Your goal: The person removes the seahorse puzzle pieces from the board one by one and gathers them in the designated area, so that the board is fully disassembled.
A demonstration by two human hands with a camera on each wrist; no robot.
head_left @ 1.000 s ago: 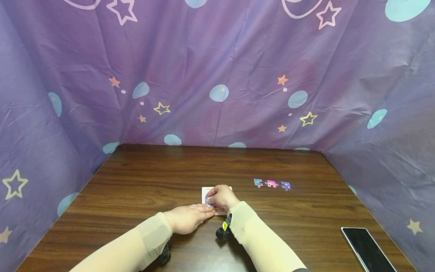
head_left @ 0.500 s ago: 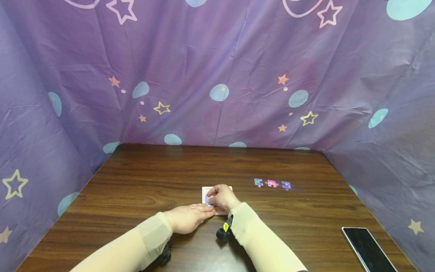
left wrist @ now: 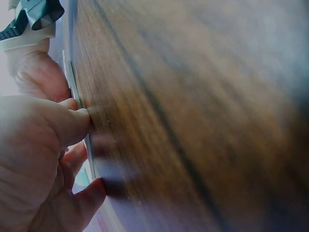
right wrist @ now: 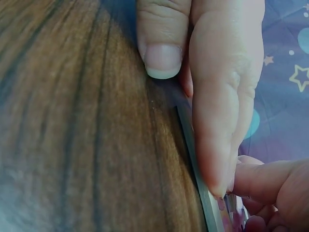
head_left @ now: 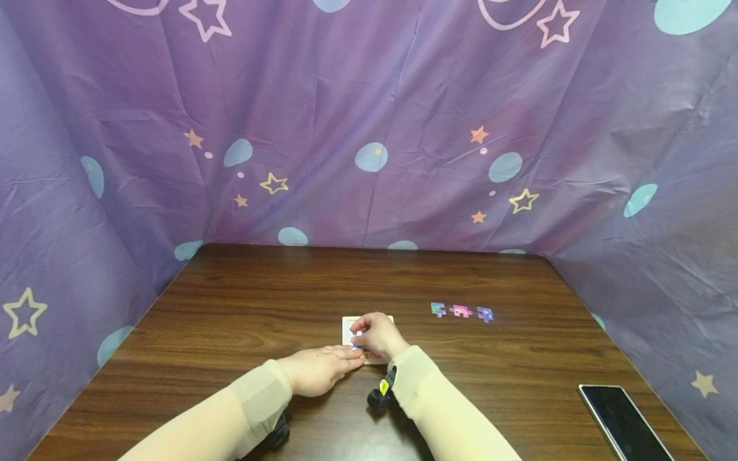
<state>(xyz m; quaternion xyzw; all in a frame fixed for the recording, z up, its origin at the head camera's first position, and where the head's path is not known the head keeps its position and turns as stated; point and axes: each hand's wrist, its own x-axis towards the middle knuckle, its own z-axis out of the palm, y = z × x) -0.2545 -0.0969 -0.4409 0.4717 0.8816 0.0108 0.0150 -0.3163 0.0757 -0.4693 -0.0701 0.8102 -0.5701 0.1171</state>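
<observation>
A small white-framed jigsaw board lies flat near the middle of the wooden table, mostly covered by both hands. My left hand rests on its near left part with fingers extended. In the right wrist view the straight fingers reach down over the board's edge. My right hand comes over the board from the right, thumb and fingertips pinching a small blue jigsaw piece, partly hidden. Colourful printing shows between the two hands in the right wrist view.
To the right of the board, three loose jigsaw pieces lie in a row: one green and blue, one pink, one blue-purple. A phone lies at the table's right front. A purple patterned curtain surrounds the table.
Both hands keep almost the same place. The blue piece shifts a little under my right fingertips, and less of its blue shows now.
</observation>
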